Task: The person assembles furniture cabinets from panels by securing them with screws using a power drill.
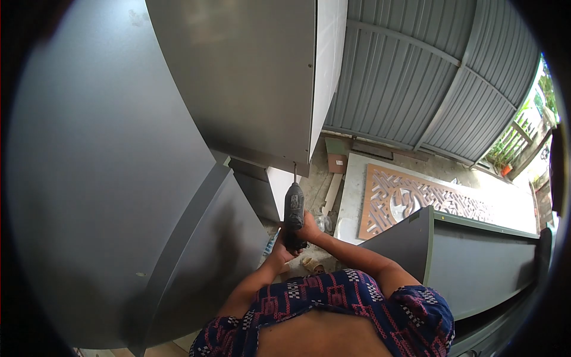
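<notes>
- Grip: your left hand [278,254] and right hand [309,229] both clench the dark grey power drill [294,208].
- Its thin metal bit [295,172] touches the bottom edge of the tall grey cabinet panel [250,77].

Daylight enters by the greenery [523,137] far to the right of the right hand [310,229], where it burns out to glare, and spreads evenly over the corrugated wall [404,77] above. Left of the left hand [278,254] the grey panel [107,178] lies dim under soft shadow, and the drill [294,208] in both hands reads dark. The fisheye lens bows straight edges and blackens the corners.
</notes>
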`<move>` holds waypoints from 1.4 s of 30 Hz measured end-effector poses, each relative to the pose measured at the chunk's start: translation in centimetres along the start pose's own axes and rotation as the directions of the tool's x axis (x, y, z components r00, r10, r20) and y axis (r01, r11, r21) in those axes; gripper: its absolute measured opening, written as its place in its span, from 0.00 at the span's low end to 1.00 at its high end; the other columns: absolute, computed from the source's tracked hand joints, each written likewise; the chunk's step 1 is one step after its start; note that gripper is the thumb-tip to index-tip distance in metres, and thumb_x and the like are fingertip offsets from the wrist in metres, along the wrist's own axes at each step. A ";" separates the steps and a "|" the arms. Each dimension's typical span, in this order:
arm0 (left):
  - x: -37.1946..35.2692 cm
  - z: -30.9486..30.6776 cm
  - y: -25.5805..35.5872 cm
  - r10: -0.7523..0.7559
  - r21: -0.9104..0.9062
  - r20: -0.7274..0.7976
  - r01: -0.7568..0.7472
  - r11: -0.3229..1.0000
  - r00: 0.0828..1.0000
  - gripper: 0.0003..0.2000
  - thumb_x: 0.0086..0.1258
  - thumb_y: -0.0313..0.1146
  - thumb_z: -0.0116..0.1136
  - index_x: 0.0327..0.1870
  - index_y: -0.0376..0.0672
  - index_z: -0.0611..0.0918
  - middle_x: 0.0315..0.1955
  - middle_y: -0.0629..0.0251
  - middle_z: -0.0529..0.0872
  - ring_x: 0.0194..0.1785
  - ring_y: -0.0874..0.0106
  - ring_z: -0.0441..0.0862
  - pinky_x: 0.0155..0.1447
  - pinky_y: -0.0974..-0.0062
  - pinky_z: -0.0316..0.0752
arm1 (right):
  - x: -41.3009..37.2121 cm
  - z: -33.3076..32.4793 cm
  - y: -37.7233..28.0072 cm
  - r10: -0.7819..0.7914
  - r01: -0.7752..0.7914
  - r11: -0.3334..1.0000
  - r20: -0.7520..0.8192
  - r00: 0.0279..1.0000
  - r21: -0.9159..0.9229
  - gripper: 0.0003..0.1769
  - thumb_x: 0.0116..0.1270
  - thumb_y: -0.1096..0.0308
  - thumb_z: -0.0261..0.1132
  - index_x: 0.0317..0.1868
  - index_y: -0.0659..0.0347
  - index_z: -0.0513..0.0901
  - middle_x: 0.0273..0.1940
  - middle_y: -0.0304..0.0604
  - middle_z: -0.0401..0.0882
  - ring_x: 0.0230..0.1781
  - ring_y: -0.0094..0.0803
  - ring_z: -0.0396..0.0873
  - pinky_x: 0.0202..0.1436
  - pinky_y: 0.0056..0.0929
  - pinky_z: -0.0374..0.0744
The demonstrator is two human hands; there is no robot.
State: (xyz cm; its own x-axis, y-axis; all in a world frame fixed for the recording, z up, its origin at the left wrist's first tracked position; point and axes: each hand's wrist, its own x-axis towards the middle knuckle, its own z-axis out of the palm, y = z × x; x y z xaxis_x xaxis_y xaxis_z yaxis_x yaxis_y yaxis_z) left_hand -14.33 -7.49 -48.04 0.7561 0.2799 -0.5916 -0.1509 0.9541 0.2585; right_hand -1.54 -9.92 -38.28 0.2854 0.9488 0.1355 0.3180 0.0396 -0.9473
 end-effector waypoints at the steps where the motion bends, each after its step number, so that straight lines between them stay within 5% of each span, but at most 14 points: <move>1: 0.0 0.0 0.1 0.001 0.008 0.007 -0.001 1.000 1.000 0.32 0.57 0.75 0.43 0.41 0.55 0.81 0.28 0.66 0.83 0.25 0.64 0.76 0.22 0.72 0.65 | 0.1 -0.1 0.0 0.034 -0.033 0.999 0.043 0.998 -0.025 0.31 0.49 0.53 0.78 0.44 0.64 0.75 0.34 0.51 0.82 0.34 0.42 0.80 0.40 0.38 0.78; 3: 0.1 0.2 0.1 0.011 0.008 0.007 -0.011 1.000 1.000 0.32 0.57 0.75 0.43 0.41 0.55 0.81 0.28 0.65 0.83 0.24 0.64 0.75 0.21 0.73 0.65 | 0.4 -0.5 0.1 0.102 -0.092 0.992 0.126 0.987 -0.081 0.42 0.47 0.51 0.78 0.57 0.63 0.70 0.41 0.56 0.83 0.43 0.50 0.83 0.46 0.40 0.79; 6: 0.3 0.2 0.0 0.016 -0.010 -0.018 -0.016 1.000 1.000 0.33 0.58 0.75 0.42 0.40 0.55 0.81 0.27 0.65 0.82 0.23 0.63 0.75 0.21 0.73 0.64 | 0.5 -0.2 0.7 -0.003 0.009 0.995 0.062 0.998 -0.097 0.24 0.51 0.55 0.77 0.37 0.65 0.77 0.30 0.48 0.81 0.28 0.37 0.78 0.36 0.36 0.78; 12: 0.2 0.4 0.1 -0.012 -0.019 -0.010 0.011 1.000 1.000 0.32 0.59 0.74 0.41 0.39 0.54 0.82 0.26 0.65 0.82 0.21 0.63 0.74 0.20 0.73 0.64 | 0.7 0.1 1.7 -0.003 0.006 0.997 0.038 0.999 -0.071 0.26 0.50 0.55 0.77 0.38 0.65 0.77 0.30 0.49 0.81 0.29 0.35 0.78 0.36 0.36 0.78; 15: 0.0 0.7 0.2 -0.004 -0.001 -0.013 0.004 1.000 1.000 0.32 0.59 0.74 0.40 0.39 0.54 0.82 0.26 0.65 0.82 0.21 0.63 0.74 0.19 0.74 0.63 | 0.6 -0.6 0.3 0.123 -0.113 0.990 0.109 0.986 -0.090 0.42 0.48 0.47 0.77 0.56 0.64 0.70 0.40 0.57 0.83 0.43 0.52 0.82 0.46 0.41 0.79; 27: 0.2 0.3 0.2 0.002 0.029 -0.012 -0.002 1.000 1.000 0.37 0.56 0.78 0.38 0.40 0.53 0.81 0.26 0.63 0.82 0.21 0.62 0.75 0.18 0.74 0.63 | 1.0 -0.2 1.5 0.081 -0.069 0.993 0.122 0.989 -0.101 0.40 0.49 0.52 0.76 0.57 0.63 0.68 0.39 0.58 0.82 0.42 0.53 0.82 0.45 0.42 0.79; 35: 0.8 -2.5 -2.0 0.014 -0.013 0.022 -0.013 1.000 1.000 0.35 0.57 0.76 0.41 0.41 0.53 0.81 0.27 0.62 0.82 0.22 0.61 0.76 0.19 0.72 0.65 | -1.0 0.2 1.7 0.159 -0.160 0.987 0.143 0.977 -0.008 0.40 0.47 0.49 0.78 0.54 0.63 0.71 0.38 0.52 0.84 0.40 0.44 0.84 0.44 0.37 0.79; 42: -0.4 -1.8 -2.7 0.024 -0.074 -0.139 -0.034 0.997 0.990 0.31 0.60 0.73 0.42 0.41 0.54 0.81 0.28 0.64 0.82 0.21 0.63 0.74 0.19 0.71 0.64 | -1.5 0.7 1.8 0.183 -0.178 0.983 0.146 0.972 -0.049 0.40 0.47 0.48 0.78 0.53 0.63 0.72 0.38 0.52 0.84 0.40 0.44 0.84 0.44 0.38 0.79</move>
State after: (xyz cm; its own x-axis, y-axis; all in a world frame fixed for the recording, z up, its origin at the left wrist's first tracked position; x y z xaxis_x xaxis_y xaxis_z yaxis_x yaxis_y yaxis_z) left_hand -15.36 -10.00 -49.91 0.6561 0.3144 -0.6861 -0.2234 0.9493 0.2213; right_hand -2.00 -11.07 -40.34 0.2034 0.9755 -0.0843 0.3058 -0.1451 -0.9410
